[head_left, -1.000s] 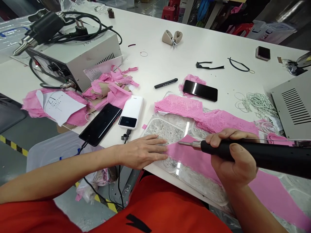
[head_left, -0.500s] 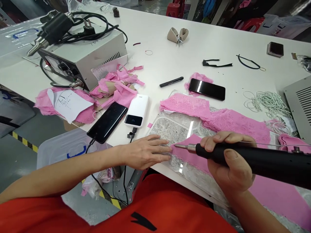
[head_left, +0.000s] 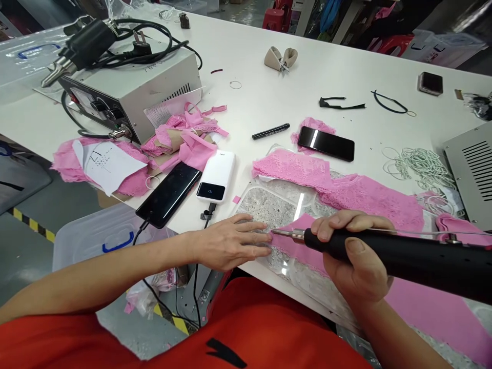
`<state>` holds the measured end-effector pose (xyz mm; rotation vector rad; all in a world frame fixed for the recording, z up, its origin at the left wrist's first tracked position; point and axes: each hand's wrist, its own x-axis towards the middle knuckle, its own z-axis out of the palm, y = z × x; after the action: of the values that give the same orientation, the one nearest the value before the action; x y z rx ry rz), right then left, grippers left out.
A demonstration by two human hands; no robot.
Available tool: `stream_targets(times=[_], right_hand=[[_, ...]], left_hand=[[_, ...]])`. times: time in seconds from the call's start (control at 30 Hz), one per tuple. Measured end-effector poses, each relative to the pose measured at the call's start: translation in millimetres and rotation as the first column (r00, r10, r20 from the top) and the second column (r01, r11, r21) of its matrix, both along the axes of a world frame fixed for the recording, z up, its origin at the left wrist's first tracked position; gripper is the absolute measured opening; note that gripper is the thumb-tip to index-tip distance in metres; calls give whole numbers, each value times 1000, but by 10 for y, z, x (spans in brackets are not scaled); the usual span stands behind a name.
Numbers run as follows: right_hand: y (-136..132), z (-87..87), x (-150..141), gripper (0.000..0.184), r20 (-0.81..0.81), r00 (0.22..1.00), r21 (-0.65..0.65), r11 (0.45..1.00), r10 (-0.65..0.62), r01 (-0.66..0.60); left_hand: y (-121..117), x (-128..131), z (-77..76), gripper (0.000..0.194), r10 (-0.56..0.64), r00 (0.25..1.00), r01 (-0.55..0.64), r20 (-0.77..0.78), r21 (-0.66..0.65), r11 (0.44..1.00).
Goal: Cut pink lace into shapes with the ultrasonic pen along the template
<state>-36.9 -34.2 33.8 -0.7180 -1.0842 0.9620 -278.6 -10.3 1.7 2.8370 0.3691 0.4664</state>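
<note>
My right hand is wrapped round a thick black handheld tool with a knurled metal collar and a thin pointed tip. The tip reaches the left end of a pink fabric piece, close to my left fingertips. My left hand lies flat, fingers stretched out, at the edge of that fabric. Beneath the fabric is a clear plastic sheet or tray with a speckled grey surface. Pink lace runs along its far side. More pink fabric extends under and beyond my right forearm.
A grey control box with a similar black tool on it stands at left. Nearby lie a phone, a white power bank, another phone, a marker and pale green cord. A second box stands right.
The black tool and my right hand have shifted slightly left, its tip moving a little along the fabric's end towards my left fingers. My left hand stays almost still.
</note>
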Motion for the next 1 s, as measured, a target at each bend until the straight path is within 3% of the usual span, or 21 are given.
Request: stream_targets(times=[0.27,0.5,0.67,1.0], right_hand=[[33,38,9,10,-24,999,14,999,-32,32],[146,272,640,28,-59,937,-53,939,-344,341],[99,172,865,20,-70,883,-85,884,-465,459],[131,30,701,16,-40,918,-42,919,-394,393]], left_hand=[[-10,-16,48,32,3,999,-4,-32,-32,999],[91,41,124,34,-10,1000,11,-10,36,999],[226,266,83,31,-15,1000,18,-25,92,996],[368,491,-12,39,-29,992,30,-125,7,1000]])
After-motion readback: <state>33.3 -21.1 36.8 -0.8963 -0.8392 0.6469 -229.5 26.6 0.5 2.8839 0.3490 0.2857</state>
